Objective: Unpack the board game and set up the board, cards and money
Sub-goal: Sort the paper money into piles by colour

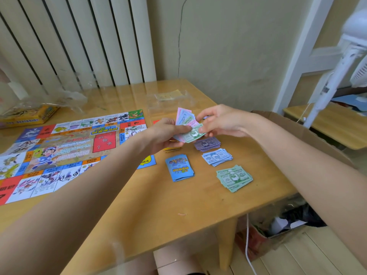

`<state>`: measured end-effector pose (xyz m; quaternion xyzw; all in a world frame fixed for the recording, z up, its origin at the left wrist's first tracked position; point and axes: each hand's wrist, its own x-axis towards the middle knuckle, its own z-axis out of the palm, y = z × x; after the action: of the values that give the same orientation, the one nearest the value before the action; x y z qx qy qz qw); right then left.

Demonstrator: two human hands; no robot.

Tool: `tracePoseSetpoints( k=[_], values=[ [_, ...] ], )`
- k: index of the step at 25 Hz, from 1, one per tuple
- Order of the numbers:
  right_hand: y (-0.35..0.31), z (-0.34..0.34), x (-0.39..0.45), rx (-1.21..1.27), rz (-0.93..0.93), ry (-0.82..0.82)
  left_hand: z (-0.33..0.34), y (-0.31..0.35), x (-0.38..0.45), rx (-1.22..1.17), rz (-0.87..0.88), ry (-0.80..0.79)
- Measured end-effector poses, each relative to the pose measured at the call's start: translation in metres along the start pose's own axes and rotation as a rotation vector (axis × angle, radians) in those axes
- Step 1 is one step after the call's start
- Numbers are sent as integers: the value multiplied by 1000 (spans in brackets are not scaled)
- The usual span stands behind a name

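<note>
We see a yellow game box at the far left of the wooden surface, under crumpled clear wrap; what it holds we cannot tell. A clear plastic tray sits at the far edge with a pale paper inside. At the right, a brown cardboard carton stands against the surface's side, its contents hidden from us.

The printed board lies unfolded and flat on the left half, bordered with cartoon creature squares and a red panel near the middle. Just right of it rests a blue card deck, face down. Beyond that are three sorted money piles: purple notes, blue notes and green notes, each loosely stacked, set apart in a diagonal row. A yellow stack peeks out under our left hand.

Our left hand holds a fanned bundle of mixed notes, pink, blue and green, above the surface with its grip closed round them. Our right hand pinches the green note at the front of that fan.
</note>
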<state>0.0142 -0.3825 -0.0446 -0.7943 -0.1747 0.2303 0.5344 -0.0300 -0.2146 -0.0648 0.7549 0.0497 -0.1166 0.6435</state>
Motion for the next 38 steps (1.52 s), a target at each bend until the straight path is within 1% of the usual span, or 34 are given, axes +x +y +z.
tracePoseSetpoints(
  k=[2, 5, 6, 8, 12, 15, 17, 19, 21, 23, 25, 26, 28, 29, 31, 33, 35, 38],
  values=[
    [1, -1, -10, -58, 47, -65, 6, -1, -8, 70, -4, -36],
    [3, -5, -31, -255, 132, -256, 20, -2, -24, 195, -24, -177],
    [2, -6, -38, -314, 157, -290, 26, -3, -29, 230, -28, -222],
    [2, -10, -49, -378, 175, -296, 34, -2, -35, 272, -15, -258],
    [12, -22, -68, -431, 194, -243, 37, 0, -43, 279, 0, -242],
    [26, -20, -71, -618, 209, -235, 36, -3, -47, 304, -13, -215],
    [32, -16, -69, -766, 229, -232, 37, -4, -46, 333, -13, -148],
    [32, -14, -66, -843, 254, -210, 34, -5, -42, 347, -16, -61],
    [26, -16, -65, -802, 211, -137, 31, -5, -38, 335, -28, -8],
    [18, -18, -60, -593, 98, -26, 28, -6, -35, 307, -41, 9],
    [11, -15, -55, -373, 17, 22, 26, -5, -33, 260, -37, 18],
    [9, -12, -52, -328, -5, 19, 25, -4, -32, 229, -25, 15],
    [9, -5, -44, -327, -39, 20, 25, -2, -29, 153, 0, -24],
    [10, -3, -36, -304, -62, 50, 23, 1, -26, 108, 9, -42],
    [12, -2, -21, -190, -96, 172, 15, 5, -19, 17, 19, -40],
    [12, -6, -4, -71, -87, 289, 3, 9, -10, -28, 17, -5],
    [12, -9, 15, -16, 0, 368, -11, 10, 1, 8, -4, 39],
    [19, -6, 41, -197, 115, 426, -21, 6, 16, 126, -32, 63]
  ],
)
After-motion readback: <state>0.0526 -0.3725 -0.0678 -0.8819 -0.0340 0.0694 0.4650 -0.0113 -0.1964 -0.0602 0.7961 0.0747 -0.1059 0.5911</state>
